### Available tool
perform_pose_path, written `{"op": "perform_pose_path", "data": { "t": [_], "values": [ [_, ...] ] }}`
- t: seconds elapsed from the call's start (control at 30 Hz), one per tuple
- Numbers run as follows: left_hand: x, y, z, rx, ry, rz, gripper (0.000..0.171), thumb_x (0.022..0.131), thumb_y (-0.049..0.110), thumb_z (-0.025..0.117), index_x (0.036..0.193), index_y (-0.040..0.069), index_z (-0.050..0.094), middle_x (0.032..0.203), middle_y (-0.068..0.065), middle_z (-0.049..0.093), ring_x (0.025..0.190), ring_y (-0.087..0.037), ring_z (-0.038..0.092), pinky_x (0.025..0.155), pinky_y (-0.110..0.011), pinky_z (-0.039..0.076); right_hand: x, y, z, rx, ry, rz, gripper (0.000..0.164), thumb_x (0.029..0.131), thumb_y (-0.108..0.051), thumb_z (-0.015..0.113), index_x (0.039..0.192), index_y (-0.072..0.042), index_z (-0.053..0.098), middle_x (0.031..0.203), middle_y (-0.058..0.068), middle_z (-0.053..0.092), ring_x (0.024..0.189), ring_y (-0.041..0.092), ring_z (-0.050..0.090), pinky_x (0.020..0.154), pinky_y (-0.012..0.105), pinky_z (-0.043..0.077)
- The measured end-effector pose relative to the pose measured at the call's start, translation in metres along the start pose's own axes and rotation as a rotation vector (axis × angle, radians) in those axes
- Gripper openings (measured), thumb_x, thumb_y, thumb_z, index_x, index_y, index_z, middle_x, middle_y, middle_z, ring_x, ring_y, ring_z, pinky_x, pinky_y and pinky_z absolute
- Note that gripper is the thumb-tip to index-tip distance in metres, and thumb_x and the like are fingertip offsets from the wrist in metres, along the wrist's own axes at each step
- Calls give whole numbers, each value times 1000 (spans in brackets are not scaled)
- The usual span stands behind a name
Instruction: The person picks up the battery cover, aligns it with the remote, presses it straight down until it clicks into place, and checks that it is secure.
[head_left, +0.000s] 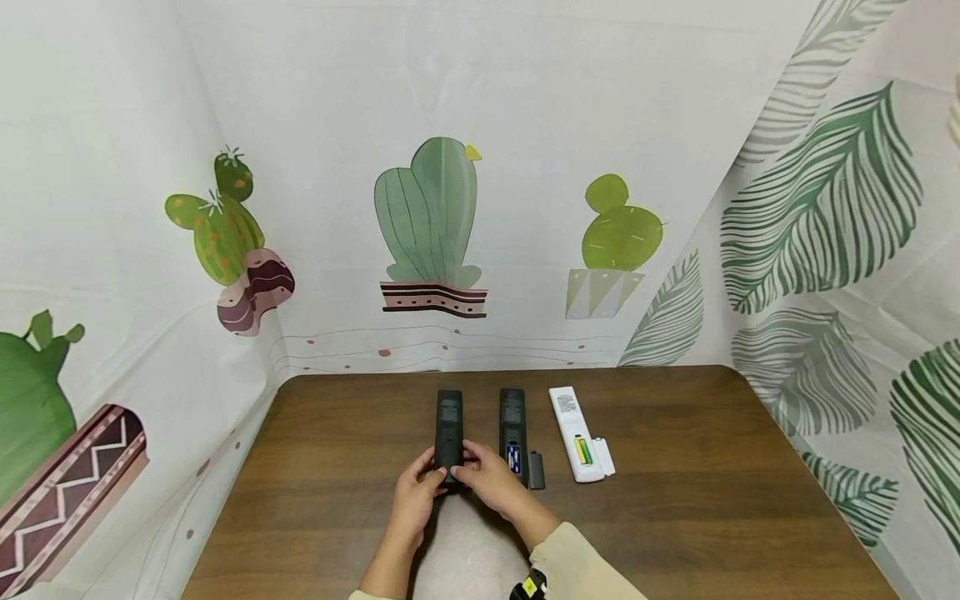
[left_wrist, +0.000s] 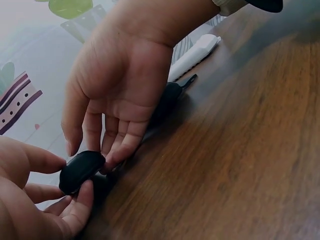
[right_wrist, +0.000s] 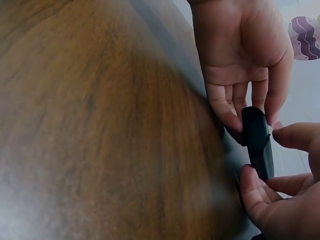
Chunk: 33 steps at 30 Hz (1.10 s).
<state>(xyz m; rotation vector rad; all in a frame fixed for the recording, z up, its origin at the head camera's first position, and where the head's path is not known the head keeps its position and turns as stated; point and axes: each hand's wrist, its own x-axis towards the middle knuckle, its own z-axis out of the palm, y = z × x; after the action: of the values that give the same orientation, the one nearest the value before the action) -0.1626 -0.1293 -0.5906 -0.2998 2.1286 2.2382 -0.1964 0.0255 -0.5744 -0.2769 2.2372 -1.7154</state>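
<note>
A black remote control [head_left: 449, 417] lies back side up between my two hands, its near end slightly off the table. My left hand [head_left: 412, 498] grips the left side of that near end between thumb and fingers; the left wrist view shows the thumb on top of the remote's end [left_wrist: 81, 171] and fingers beneath. From the right, my right hand [head_left: 497, 483] holds the same end, thumb on the back. In the right wrist view its fingertips [right_wrist: 248, 176] touch the remote's edge [right_wrist: 256, 132]. The remote's battery cover seems to be in place.
Right of my hands lies a second black remote [head_left: 513, 408] with its battery bay exposed, batteries inside, and its cover [head_left: 536, 470] beside it. Farther right is a white remote [head_left: 568, 421] with green-yellow batteries and a loose white cover [head_left: 603, 457]. Patterned cloth [head_left: 525, 100] hangs behind the wooden table [head_left: 712, 500].
</note>
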Motion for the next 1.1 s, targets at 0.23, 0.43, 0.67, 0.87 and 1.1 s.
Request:
{"op": "perform_pose_path", "data": {
  "t": [0.23,0.43,0.67,0.87,1.1],
  "values": [
    [0,-1,1,67,51,29,51,96,2,58,144,-13,46,135,-29,44,113,-30,61,81,-29,59,1,-2,1,-42,-7,3,65,92,-15,68,145,13,42,131,28,56,109,33,66,84,36,58],
    [2,-2,0,227,123,57,47,94,3,63,138,-9,55,128,-23,56,117,-35,61,80,-21,55,2,-3,2,-61,-6,3,63,92,-15,68,144,13,44,128,26,55,110,35,65,84,38,59],
    [3,0,-1,349,159,80,44,92,6,65,134,-5,61,121,-18,62,111,-30,62,80,-21,50,2,-3,4,-113,7,-1,65,91,-16,69,144,12,44,128,25,55,105,29,65,82,33,57],
    [3,1,-2,403,172,98,43,91,5,67,132,-6,62,117,-17,64,98,-22,58,76,-22,46,1,-3,6,-174,22,-14,67,90,-19,70,145,11,45,130,23,56,97,19,63,77,24,52],
    [3,-4,-1,409,193,109,43,91,7,67,132,-4,63,115,-15,63,93,-16,56,73,-19,45,0,-3,6,-218,23,-15,69,90,-21,71,146,10,44,130,20,55,93,14,60,75,21,49]
  ]
}}
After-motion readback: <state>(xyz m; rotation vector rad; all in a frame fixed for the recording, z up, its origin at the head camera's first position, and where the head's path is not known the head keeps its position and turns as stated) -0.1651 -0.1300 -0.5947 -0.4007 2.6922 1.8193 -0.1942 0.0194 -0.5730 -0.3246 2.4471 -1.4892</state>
